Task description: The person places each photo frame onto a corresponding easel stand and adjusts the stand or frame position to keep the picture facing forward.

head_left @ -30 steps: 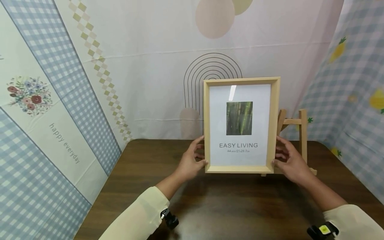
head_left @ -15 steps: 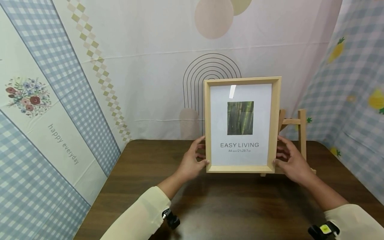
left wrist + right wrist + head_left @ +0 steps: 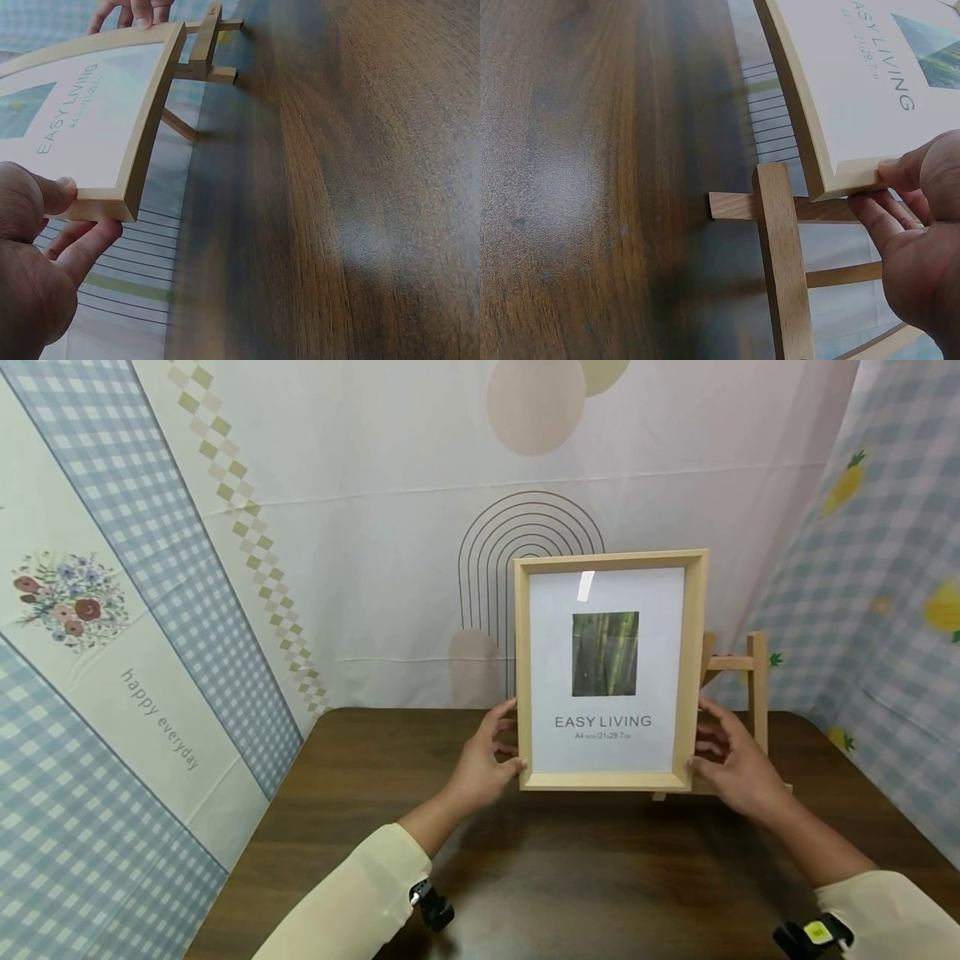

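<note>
Between hands (image 3: 486, 760) (image 3: 738, 767), whole frame (image 3: 606, 670), head view only

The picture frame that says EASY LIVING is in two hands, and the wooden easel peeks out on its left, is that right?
The wooden easel peeks out on the right of the picture frame, not the left; the head view shows it. The frame does say EASY LIVING, and the left hand and right hand do hold it.

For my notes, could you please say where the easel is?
In the head view, the easel stands at right on the table, partly behind the picture frame and right hand.
</note>
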Motion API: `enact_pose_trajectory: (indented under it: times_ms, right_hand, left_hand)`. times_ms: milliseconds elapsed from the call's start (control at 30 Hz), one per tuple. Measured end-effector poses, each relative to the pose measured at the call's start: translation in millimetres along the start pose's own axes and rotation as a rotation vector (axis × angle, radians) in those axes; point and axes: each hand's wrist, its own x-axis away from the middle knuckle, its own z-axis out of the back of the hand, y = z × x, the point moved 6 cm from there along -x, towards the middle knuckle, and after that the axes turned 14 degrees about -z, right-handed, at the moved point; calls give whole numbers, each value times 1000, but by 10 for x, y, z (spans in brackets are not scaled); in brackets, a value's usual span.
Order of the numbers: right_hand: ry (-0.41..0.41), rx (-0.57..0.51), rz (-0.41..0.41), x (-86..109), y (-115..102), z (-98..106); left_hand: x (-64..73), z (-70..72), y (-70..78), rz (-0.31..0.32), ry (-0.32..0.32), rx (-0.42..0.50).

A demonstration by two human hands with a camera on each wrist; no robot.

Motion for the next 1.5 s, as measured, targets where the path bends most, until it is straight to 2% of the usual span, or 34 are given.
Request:
enact_pose_trajectory:
  times_ms: [300, 667, 1000, 1500]
  right_hand:
    - [15, 37, -19, 16, -16, -4]
    - [-9, 32, -12, -28, 9, 84]
    - [5, 40, -26, -101, 69, 124]
    - [20, 16, 2, -193, 168, 188]
  left_hand:
    - [4, -3, -11, 17, -10, -12]
    - [-73, -65, -31, 37, -27, -54]
    - [-139, -98, -17, 20, -22, -67]
    - [-212, -186, -8, 2, -3, -70]
